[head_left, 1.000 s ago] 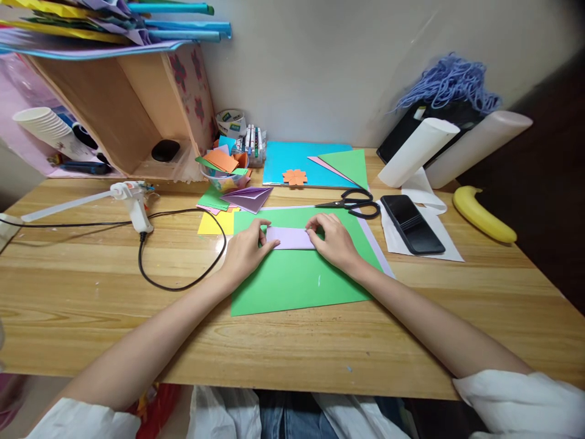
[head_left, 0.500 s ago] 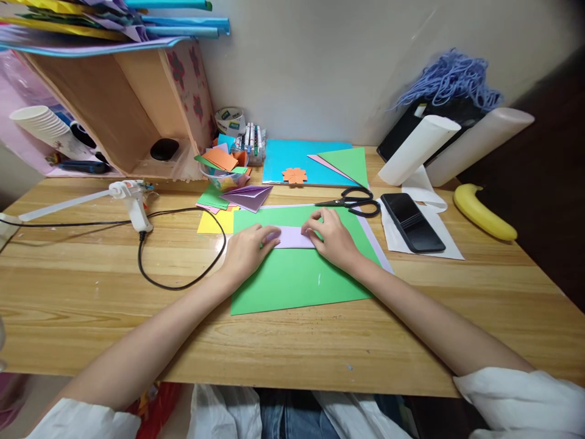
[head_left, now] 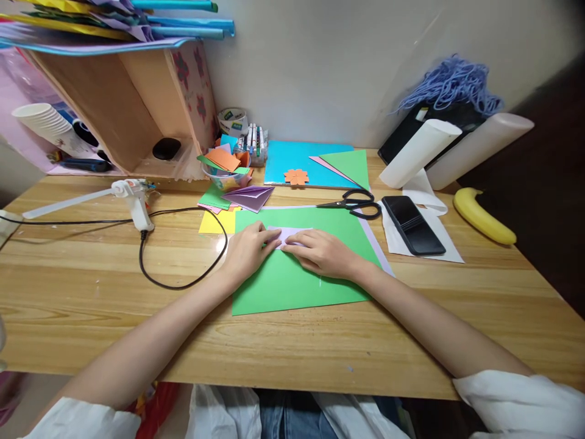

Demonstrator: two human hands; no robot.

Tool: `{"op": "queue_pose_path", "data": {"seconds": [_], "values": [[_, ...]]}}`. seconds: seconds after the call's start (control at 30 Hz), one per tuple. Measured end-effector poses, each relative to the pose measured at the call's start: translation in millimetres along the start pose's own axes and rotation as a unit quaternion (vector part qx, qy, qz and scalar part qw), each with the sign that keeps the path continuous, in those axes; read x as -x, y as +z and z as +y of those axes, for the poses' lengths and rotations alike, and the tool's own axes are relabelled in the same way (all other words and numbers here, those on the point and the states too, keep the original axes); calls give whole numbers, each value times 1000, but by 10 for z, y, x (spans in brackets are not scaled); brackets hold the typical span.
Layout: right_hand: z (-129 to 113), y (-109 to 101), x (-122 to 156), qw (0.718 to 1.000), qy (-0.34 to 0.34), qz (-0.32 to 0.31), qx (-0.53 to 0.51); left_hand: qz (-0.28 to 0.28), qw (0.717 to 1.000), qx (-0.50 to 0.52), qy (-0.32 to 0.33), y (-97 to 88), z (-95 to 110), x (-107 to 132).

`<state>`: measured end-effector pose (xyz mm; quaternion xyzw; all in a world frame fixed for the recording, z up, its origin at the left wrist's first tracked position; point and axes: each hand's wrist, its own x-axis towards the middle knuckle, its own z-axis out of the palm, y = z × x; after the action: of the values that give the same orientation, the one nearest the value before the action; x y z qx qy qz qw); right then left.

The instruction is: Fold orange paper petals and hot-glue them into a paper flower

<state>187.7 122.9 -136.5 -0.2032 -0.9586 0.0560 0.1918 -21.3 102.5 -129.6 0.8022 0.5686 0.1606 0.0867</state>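
Observation:
A folded lilac paper strip [head_left: 289, 233] lies on a large green sheet [head_left: 274, 283]. At its left end my left hand [head_left: 249, 247] is closed, thumb and forefinger pinching the paper. My right hand [head_left: 326, 253] lies over the strip's right part, fingers drawn together and pressing on it close to the left fingertips. This hand hides much of the strip's lower edge. Just beyond the green sheet's upper right part rest black scissors [head_left: 354, 204]. An orange paper flower [head_left: 296, 177] sits farther back on a blue sheet [head_left: 286, 155].
On the left stands a white glue gun [head_left: 137, 204] with a looped black cable. Paper scraps fill a small tub [head_left: 228, 178], near a purple folded paper [head_left: 250, 198]. To the right are a phone [head_left: 414, 224], a banana [head_left: 484, 216] and white rolls [head_left: 420, 152].
My right hand has slid left along the lilac strip, toward my left hand, and now lies flatter. The left hand keeps its place at the left end.

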Motion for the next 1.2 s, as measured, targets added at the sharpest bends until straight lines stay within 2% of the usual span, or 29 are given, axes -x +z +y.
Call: {"op": "queue_pose_path", "data": {"seconds": [0.17,0.3,0.43,0.73,1.0,1.1,1.2], "values": [[30,-27,-6,998,-10,-14,59,4,1000,8,-13,20,-15,-10],[76,-75,25,998,-20,-32,53,4,1000,7,-8,33,-48,-18],[118,-113,88,998,-39,-30,50,-28,999,16,11,-6,-113,-40],[122,-134,130,994,-65,50,77,-105,990,83,35,-104,-240,-90],[239,-54,247,989,-62,122,55,-112,983,137,42,-105,-276,-84],[226,-57,236,993,-26,110,43,-119,982,142,42,-114,-282,-86],[148,-47,151,997,-8,62,38,-116,981,145,52,-114,-288,-86]]}}
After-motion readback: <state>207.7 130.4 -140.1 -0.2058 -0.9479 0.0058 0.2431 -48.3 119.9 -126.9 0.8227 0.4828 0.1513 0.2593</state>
